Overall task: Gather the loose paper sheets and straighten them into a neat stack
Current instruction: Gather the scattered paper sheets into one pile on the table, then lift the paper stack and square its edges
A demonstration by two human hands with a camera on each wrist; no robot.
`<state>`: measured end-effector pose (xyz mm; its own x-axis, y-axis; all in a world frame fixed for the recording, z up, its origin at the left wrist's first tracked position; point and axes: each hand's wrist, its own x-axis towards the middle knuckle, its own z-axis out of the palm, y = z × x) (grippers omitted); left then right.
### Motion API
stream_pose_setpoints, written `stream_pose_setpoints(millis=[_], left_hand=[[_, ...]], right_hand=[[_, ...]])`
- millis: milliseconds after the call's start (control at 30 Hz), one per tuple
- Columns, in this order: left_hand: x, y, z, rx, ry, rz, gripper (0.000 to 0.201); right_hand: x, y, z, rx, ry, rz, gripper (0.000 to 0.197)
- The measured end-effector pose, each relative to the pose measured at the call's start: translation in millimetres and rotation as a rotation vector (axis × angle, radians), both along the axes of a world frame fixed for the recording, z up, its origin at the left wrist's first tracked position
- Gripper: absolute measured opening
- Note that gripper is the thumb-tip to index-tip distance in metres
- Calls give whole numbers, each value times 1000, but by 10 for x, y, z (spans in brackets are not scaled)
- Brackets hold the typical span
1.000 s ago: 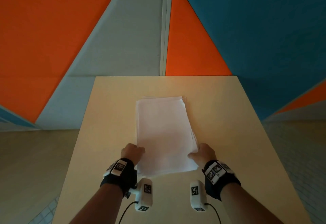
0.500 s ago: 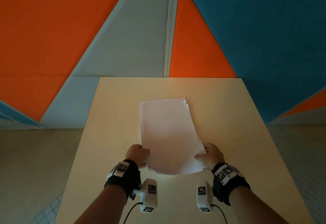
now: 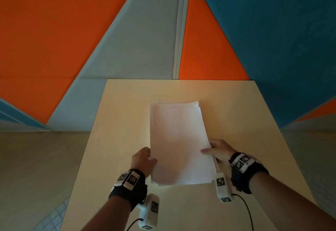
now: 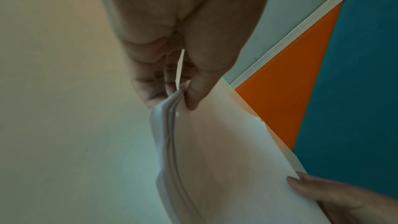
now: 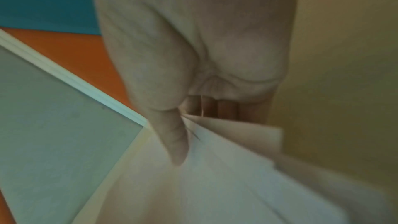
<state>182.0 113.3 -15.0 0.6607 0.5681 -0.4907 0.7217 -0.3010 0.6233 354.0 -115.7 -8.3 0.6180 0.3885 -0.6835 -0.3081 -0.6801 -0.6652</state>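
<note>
A stack of white paper sheets (image 3: 179, 139) is held between both hands, its near end raised off the beige table (image 3: 127, 121). My left hand (image 3: 145, 159) pinches the stack's left edge, thumb on top and fingers beneath, as the left wrist view shows on the paper stack (image 4: 215, 151) under that left hand (image 4: 183, 98). My right hand (image 3: 216, 150) pinches the right edge, thumb laid over the top sheet. In the right wrist view the right hand (image 5: 183, 129) grips the sheets (image 5: 215, 185), which fan apart slightly at that edge. The far corners are a little uneven.
The table's far edge (image 3: 178, 80) meets a wall of orange, grey and teal panels (image 3: 145, 39). Bare tabletop lies to either side of the stack. White wrist cameras with cables hang below both wrists, near the table's front.
Both hands have lifted the stack's near end off the table and drawn it toward me. The sheets stand steeper than a second ago.
</note>
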Motion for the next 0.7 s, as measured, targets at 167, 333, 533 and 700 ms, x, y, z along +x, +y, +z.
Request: stream_pose_setpoints(millis=[167,333,533,700], left_hand=[[-38,25,-27,33,3,-66,14],[-35,86,-25,-102,20,-1,36],[2,180,30,-258,-137,145,76],[42,239,127,-368,-255,62,66]], right_hand=[[38,169,59,23,-2,9,42],[9,149,128,113,-85,51,56],[-61,-50,422,272,-41,42,50],[-141,-161,516,290,-36,13,48]])
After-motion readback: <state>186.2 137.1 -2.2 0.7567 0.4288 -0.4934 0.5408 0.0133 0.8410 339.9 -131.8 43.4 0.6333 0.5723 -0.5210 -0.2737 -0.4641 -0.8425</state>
